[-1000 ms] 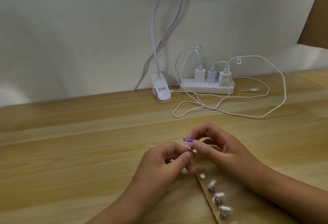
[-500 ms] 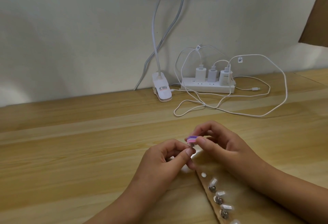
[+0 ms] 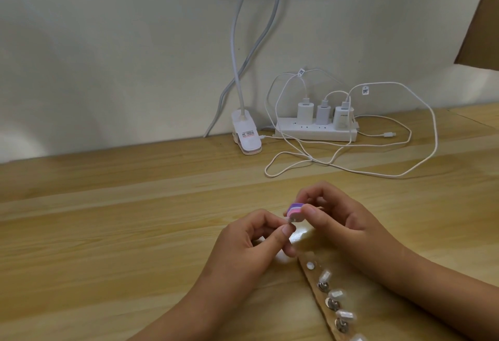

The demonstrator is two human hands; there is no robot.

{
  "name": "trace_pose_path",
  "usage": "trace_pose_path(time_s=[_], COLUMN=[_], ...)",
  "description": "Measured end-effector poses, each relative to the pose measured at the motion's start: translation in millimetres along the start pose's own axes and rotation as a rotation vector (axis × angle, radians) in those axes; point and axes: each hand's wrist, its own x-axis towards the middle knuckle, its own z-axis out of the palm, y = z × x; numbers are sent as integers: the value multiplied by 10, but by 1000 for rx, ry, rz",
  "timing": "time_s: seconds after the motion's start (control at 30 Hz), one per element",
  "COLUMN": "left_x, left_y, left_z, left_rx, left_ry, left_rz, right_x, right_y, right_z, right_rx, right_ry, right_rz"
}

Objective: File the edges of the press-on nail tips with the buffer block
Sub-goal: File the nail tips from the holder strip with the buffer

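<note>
In the head view, the right hand is raised just above the wooden worktop, thumb and fingers curled round a little buffer block banded purple, pink and white. The left hand meets it from the other side, its thumb and forefinger pinching a small pale piece against the block's lower edge; the piece is too small to make out clearly. Just below the hands, a brown strip runs toward the near edge, carrying a row of translucent nail tips on small metal stands. At the back by the wall sit a white power strip with three chargers, loose white cables and a lamp clip.
</note>
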Motion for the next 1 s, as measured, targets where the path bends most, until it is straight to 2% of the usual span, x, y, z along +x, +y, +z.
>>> trace_pose_path(time_s=[0.37, 1.0], left_x=[19, 12], left_y=[-25, -16], left_z=[3, 12], left_rx=[0, 12], left_ry=[21, 2], left_rz=[-27, -12], right_x=[-9, -5], right_y=[-20, -37], right_z=[3, 10], right_rx=[4, 24], right_ry=[43, 8], right_rz=[-41, -42])
